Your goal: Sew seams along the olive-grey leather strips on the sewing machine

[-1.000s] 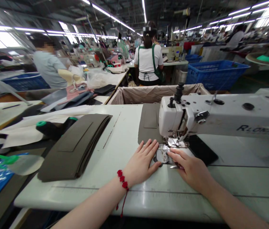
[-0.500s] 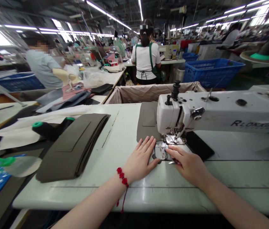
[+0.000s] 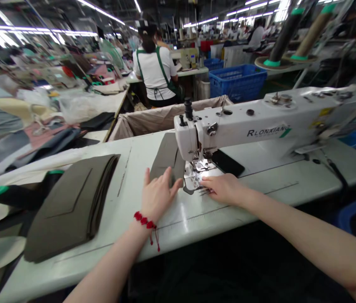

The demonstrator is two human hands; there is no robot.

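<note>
My left hand (image 3: 158, 192), with a red bead bracelet at the wrist, lies flat with fingers stretched on the near edge of a dark olive fabric piece (image 3: 167, 156) that runs under the head of a white sewing machine (image 3: 243, 126). My right hand (image 3: 223, 188) rests on the table just right of the metal needle plate (image 3: 194, 181). Its fingers are curled round a thin metal tool whose tips poke out toward the plate.
A stack of the same olive pieces (image 3: 70, 206) lies on the white table (image 3: 165, 227) to my left, beside black thread cones (image 3: 23, 194). A cloth-lined bin (image 3: 152, 118) stands behind the table. A person in a green apron (image 3: 155, 71) works beyond it, near a blue crate (image 3: 237, 82).
The view has swung right and tilted, so everything has shifted left in frame. My left hand has slid slightly up onto the fabric edge. My right hand stays by the needle plate.
</note>
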